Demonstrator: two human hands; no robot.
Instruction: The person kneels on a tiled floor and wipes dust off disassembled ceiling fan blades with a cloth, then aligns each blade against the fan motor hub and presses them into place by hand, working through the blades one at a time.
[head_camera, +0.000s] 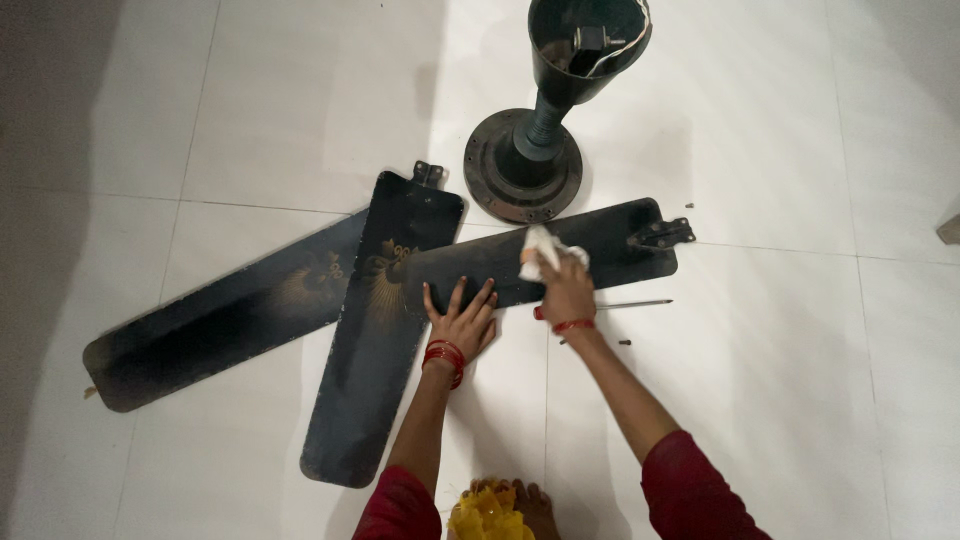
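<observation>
Three dark ceiling-fan blades with gold motifs lie fanned on the white tiled floor. My left hand (462, 319) presses flat, fingers spread, on the near edge of the right-hand blade (610, 240). My right hand (565, 290) grips a crumpled white cloth (543, 250) against that same blade's top face. The middle blade (385, 330) runs toward me and partly lies under the right one. The left blade (225, 320) stretches away to the left.
The dark fan motor housing with its downrod and canopy cup (545, 110) stands on the floor just beyond the blades. A screwdriver (635, 304) and small screws lie right of my right hand. My foot (535, 505) shows at the bottom edge.
</observation>
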